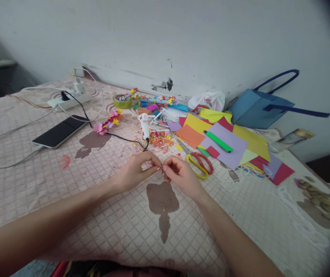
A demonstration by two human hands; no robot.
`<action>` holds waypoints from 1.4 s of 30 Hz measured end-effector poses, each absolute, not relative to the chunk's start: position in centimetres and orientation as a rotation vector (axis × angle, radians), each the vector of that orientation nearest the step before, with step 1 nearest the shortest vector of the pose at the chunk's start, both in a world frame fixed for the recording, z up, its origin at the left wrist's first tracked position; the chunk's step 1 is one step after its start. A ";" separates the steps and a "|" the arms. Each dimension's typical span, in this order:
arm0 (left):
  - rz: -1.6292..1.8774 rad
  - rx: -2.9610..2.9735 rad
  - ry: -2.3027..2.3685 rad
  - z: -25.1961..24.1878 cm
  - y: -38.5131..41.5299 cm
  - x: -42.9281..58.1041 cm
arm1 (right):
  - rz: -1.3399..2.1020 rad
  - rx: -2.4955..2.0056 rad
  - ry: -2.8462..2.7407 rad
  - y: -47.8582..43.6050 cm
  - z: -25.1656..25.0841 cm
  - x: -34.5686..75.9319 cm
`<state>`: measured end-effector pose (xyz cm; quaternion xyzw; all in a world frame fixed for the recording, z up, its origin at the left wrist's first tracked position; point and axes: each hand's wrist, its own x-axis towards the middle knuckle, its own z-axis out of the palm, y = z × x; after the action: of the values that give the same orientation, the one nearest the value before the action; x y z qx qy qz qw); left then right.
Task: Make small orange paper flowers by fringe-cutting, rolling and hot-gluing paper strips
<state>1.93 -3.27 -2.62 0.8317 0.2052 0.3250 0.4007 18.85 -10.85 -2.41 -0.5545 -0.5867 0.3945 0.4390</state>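
Observation:
My left hand point(137, 169) and my right hand point(180, 175) meet above the patterned table cover point(66, 200), fingertips pinched together. Between them sits a tiny reddish paper piece point(160, 167), too small to name. Just beyond my fingers lie a white glue gun point(144, 127) with a black cord and a pile of coloured paper scraps point(160, 140). Yellow-handled and red-handled scissors point(200, 163) rest right of my right hand.
Coloured paper sheets point(228, 142) with a green marker point(218, 141) spread at the right. A blue bag point(257, 107) leans on the wall. A phone point(59, 131), power strip point(69, 100) and cables lie left. Paper flowers point(107, 124) and a tape roll point(122, 100) sit further back.

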 end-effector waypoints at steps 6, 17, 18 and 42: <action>0.744 1.989 0.578 -2.7 -3.1 1.9 | 1.103 -1.351 -1.372 -10.7 -2.4 18.8; 0.724 1.969 0.564 -2.9 -3.2 2.1 | 1.116 -1.373 -1.369 -10.7 -2.3 18.8; 0.717 1.947 0.564 -2.9 -3.2 2.1 | 1.096 -1.377 -1.384 -10.8 -2.4 18.8; 0.710 1.535 0.559 -3.2 -3.1 2.4 | 1.058 -1.355 -1.336 -10.7 -2.8 18.7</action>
<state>2.45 -3.14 -3.16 0.6700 0.2439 0.3099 0.6289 18.70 -10.74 -2.76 -0.5513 -0.5436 0.4305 0.4640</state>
